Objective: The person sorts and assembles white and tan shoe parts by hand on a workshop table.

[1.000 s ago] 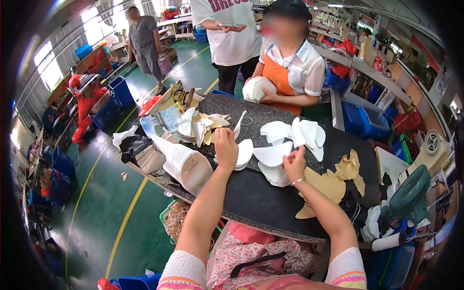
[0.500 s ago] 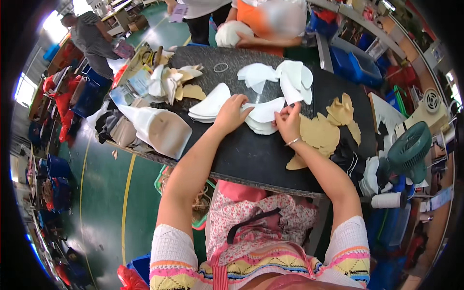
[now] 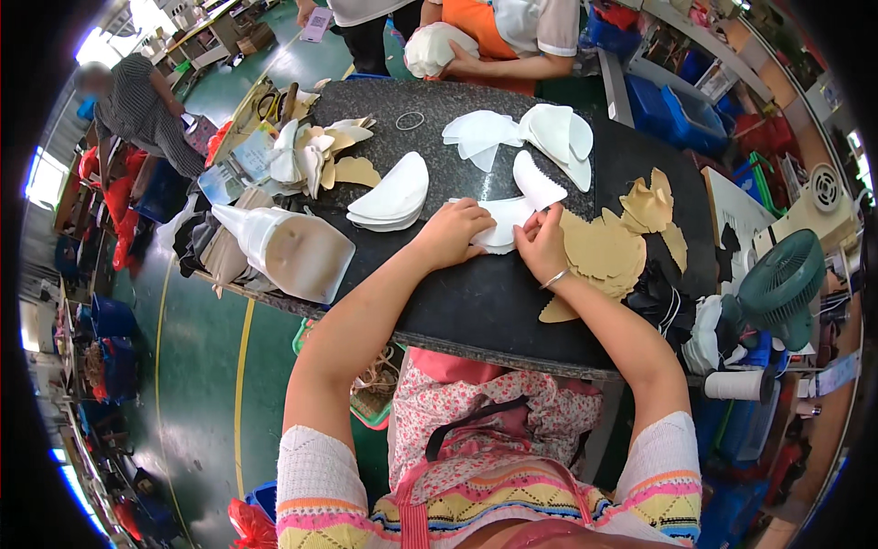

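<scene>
A stack of white curved pieces (image 3: 501, 218), thin and sheet-like, lies on the dark table between my hands. My left hand (image 3: 455, 234) is closed over its left end, with the thumb at the near edge. At the right end, my right hand (image 3: 543, 245) has its fingertips pinched together on the edge of the stack. Just beyond those fingertips is another white curved piece with a serrated edge (image 3: 538, 183). Left of my left hand sits a white half-moon stack (image 3: 393, 194). The undersides of the pinched pieces are hidden.
Tan serrated pieces (image 3: 604, 256) lie right of my right hand. More white pieces (image 3: 480, 137) are at the far side. A translucent plastic container (image 3: 297, 252) lies at the left edge, a green fan (image 3: 777, 279) stands right. Across the table, a person holds a white bundle (image 3: 439, 50).
My left hand has moved slightly right and down onto the stack, its fingers closer together. The serrated piece near my right hand now slants up and left. The person at far left has shifted.
</scene>
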Demonstrator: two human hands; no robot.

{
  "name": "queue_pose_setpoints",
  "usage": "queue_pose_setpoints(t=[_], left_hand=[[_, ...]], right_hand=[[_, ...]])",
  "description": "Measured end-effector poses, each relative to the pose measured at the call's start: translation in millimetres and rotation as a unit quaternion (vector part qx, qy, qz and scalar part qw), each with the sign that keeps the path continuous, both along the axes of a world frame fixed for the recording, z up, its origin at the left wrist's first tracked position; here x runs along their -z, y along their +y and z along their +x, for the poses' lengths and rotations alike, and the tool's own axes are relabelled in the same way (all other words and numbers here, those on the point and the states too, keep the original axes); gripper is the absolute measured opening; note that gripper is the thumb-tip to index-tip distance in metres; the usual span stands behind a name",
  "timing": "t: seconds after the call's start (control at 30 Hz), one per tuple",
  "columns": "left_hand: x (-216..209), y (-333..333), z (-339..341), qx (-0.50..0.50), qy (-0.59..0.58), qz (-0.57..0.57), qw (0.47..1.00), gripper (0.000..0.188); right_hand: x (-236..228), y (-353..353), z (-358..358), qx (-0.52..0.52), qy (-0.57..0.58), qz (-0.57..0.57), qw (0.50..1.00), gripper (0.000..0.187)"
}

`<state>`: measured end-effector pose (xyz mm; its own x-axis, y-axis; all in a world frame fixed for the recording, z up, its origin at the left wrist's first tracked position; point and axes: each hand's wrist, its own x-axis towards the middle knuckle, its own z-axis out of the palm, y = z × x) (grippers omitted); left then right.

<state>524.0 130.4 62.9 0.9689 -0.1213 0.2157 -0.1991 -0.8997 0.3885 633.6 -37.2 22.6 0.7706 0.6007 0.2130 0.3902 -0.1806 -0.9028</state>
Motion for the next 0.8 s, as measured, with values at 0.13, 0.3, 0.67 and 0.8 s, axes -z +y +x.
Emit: queue_pose_setpoints(t=[0.13, 0.3, 0.67, 0.8], left_hand=[[2.7, -0.1, -0.6, 0.006, 0.024, 0.013, 1.000, 0.036], [-0.2, -0.4, 3.7, -0.015, 0.014, -0.014, 1.000, 0.032], [-24.7, 11.7, 5.8, -0.179, 0.037, -0.684, 0.707, 0.045], [-9.6, 20.1, 6.0, -0.218, 0.084, -0.728, 0.645, 0.030]], right_hand=[[-4.6, -0.7, 5.4, 0.029, -0.095, -0.041, 0.994, 0.056], [-12.4, -1.8, 34.3, 0.079, -0.146, -0.031, 0.986, 0.057], [-78.3, 13.6, 9.0, -0.068, 0.292, 0.251, 0.920, 0.018], [-55.3, 11.6, 17.2, -0.025, 0.246, 0.089, 0.965, 0.016]])
